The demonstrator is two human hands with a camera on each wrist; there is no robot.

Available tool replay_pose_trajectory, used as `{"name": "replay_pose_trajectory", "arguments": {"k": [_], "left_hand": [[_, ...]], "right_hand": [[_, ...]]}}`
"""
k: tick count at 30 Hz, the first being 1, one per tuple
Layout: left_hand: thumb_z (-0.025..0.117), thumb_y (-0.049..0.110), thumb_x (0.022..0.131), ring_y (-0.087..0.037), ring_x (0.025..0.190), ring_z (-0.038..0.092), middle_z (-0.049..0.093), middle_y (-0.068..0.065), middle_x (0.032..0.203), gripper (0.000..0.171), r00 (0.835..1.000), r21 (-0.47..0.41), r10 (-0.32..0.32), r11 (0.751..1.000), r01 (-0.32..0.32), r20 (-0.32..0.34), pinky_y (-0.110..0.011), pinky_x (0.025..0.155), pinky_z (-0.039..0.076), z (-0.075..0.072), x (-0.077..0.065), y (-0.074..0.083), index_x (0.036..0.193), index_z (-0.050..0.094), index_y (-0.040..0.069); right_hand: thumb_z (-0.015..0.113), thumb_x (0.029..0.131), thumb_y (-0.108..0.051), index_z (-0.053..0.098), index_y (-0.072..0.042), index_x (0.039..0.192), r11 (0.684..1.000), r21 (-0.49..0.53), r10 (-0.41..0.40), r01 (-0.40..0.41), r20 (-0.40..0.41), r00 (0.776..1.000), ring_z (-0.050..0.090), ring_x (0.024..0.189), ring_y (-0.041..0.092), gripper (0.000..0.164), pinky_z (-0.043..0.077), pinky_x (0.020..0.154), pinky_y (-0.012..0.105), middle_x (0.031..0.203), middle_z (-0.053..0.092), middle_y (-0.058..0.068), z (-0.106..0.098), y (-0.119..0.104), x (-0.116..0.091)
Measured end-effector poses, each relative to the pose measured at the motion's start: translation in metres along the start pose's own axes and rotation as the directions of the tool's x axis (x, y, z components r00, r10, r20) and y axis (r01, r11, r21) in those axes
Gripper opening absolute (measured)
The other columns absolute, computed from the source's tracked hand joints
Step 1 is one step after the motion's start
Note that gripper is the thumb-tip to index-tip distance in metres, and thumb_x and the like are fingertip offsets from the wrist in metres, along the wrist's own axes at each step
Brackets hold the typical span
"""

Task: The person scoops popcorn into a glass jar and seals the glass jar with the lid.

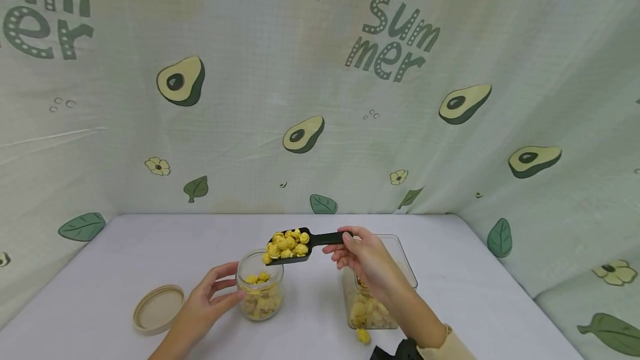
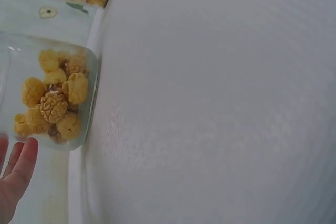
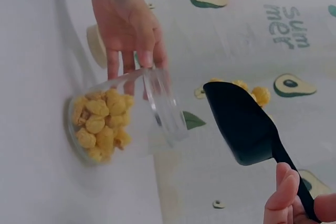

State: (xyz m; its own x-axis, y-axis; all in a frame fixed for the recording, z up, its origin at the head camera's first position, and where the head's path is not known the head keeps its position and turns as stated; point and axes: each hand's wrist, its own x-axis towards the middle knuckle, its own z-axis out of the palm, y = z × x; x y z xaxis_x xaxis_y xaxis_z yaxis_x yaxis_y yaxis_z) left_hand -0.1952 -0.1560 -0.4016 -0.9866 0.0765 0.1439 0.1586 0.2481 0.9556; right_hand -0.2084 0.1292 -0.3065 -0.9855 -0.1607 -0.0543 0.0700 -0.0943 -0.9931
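Observation:
My right hand (image 1: 369, 260) holds a black scoop (image 1: 327, 239) by its handle, thumb and fingers pinched near the end. Caramel-coated popcorn (image 1: 288, 245) is heaped in the scoop, whose front edge overlaps the mouth of a clear glass jar (image 1: 261, 305). That jar stands upright with popcorn (image 3: 100, 124) in its lower part. On its left side my left hand (image 1: 204, 303) steadies it, fingers and thumb around the wall below the rim. From the right wrist view, the scoop's dark underside hides most of its load.
A clear rectangular container (image 1: 409, 271) with more popcorn stands behind and below my right forearm, partly covered by it. One loose piece of popcorn (image 1: 363, 336) lies before it. Left of my left hand is a round beige lid (image 1: 159, 309). A patterned curtain (image 1: 240, 99) closes off the back.

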Motion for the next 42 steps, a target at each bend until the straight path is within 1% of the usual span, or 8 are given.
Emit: {"name": "replay_pose_trajectory", "arguments": {"k": [4, 10, 21, 27, 34, 39, 42], "left_hand": [[0.068, 0.014, 0.084, 0.002, 0.101, 0.05, 0.047, -0.01, 0.133, 0.05, 1.0, -0.004, 0.0, 1.0, 0.0, -0.012, -0.017, 0.082, 0.049, 0.002, 0.0, 0.0, 0.128, 0.048, 0.007], [0.069, 0.017, 0.084, -0.002, 0.102, 0.05, 0.047, -0.01, 0.133, 0.051, 0.999, -0.007, -0.039, 0.999, 0.039, -0.015, -0.017, 0.083, 0.049, 0.004, 0.001, 0.002, 0.129, 0.047, 0.008], [0.068, 0.014, 0.083, -0.002, 0.101, 0.05, 0.047, -0.011, 0.131, 0.05, 1.0, -0.013, -0.025, 1.0, 0.025, -0.017, -0.018, 0.083, 0.049, 0.003, 0.001, 0.001, 0.128, 0.047, 0.006], [0.068, 0.014, 0.083, -0.003, 0.101, 0.05, 0.047, -0.011, 0.131, 0.05, 0.999, -0.019, -0.035, 0.999, 0.035, -0.014, -0.018, 0.082, 0.049, 0.003, 0.001, 0.001, 0.128, 0.047, 0.007], [0.069, 0.015, 0.083, -0.005, 0.102, 0.05, 0.047, -0.01, 0.132, 0.051, 0.999, -0.028, -0.053, 0.998, 0.053, -0.007, -0.018, 0.082, 0.049, 0.003, 0.002, 0.002, 0.128, 0.047, 0.008], [0.069, 0.013, 0.082, -0.005, 0.101, 0.05, 0.047, -0.011, 0.131, 0.051, 0.999, -0.037, -0.045, 0.998, 0.045, -0.009, -0.019, 0.081, 0.05, 0.003, 0.001, 0.002, 0.128, 0.047, 0.007], [0.069, 0.013, 0.082, -0.005, 0.101, 0.05, 0.047, -0.011, 0.131, 0.051, 0.999, -0.038, -0.044, 0.998, 0.043, -0.012, -0.019, 0.081, 0.05, 0.003, 0.001, 0.002, 0.128, 0.048, 0.006]], "right_hand": [[0.036, 0.1, -0.007, 0.036, 0.007, 0.126, 0.999, -0.046, 0.017, -0.015, 0.029, 0.999, 0.057, 0.071, 0.011, 0.03, 0.047, 0.062, 0.017, 0.091, 0.069, 0.013, -0.001, -0.001, 0.006], [0.036, 0.1, -0.007, 0.035, 0.008, 0.124, 0.995, -0.094, 0.021, -0.016, 0.052, 0.998, 0.057, 0.069, 0.009, 0.028, 0.047, 0.06, 0.017, 0.091, 0.069, 0.014, 0.0, -0.001, 0.013], [0.038, 0.1, -0.008, 0.039, 0.006, 0.123, 0.984, -0.174, 0.03, -0.024, 0.031, 0.999, 0.057, 0.064, 0.009, 0.027, 0.048, 0.061, 0.019, 0.092, 0.069, 0.018, 0.005, -0.005, 0.021], [0.038, 0.1, -0.009, 0.041, 0.004, 0.122, 0.975, -0.221, 0.042, -0.034, 0.031, 0.999, 0.057, 0.064, 0.01, 0.026, 0.047, 0.061, 0.021, 0.091, 0.069, 0.019, 0.007, -0.009, 0.025], [0.039, 0.1, -0.01, 0.042, 0.004, 0.123, 0.957, -0.288, 0.025, -0.019, 0.017, 1.0, 0.056, 0.062, 0.01, 0.027, 0.048, 0.06, 0.022, 0.087, 0.07, 0.017, 0.011, -0.015, 0.027], [0.042, 0.099, -0.011, 0.046, 0.002, 0.119, 0.944, -0.329, 0.013, -0.014, -0.006, 1.0, 0.055, 0.061, 0.011, 0.024, 0.048, 0.058, 0.022, 0.085, 0.07, 0.016, 0.014, -0.018, 0.027], [0.042, 0.099, -0.01, 0.046, 0.002, 0.119, 0.941, -0.338, 0.009, -0.009, 0.001, 1.0, 0.055, 0.06, 0.011, 0.024, 0.047, 0.057, 0.022, 0.084, 0.07, 0.016, 0.015, -0.02, 0.028]]}}
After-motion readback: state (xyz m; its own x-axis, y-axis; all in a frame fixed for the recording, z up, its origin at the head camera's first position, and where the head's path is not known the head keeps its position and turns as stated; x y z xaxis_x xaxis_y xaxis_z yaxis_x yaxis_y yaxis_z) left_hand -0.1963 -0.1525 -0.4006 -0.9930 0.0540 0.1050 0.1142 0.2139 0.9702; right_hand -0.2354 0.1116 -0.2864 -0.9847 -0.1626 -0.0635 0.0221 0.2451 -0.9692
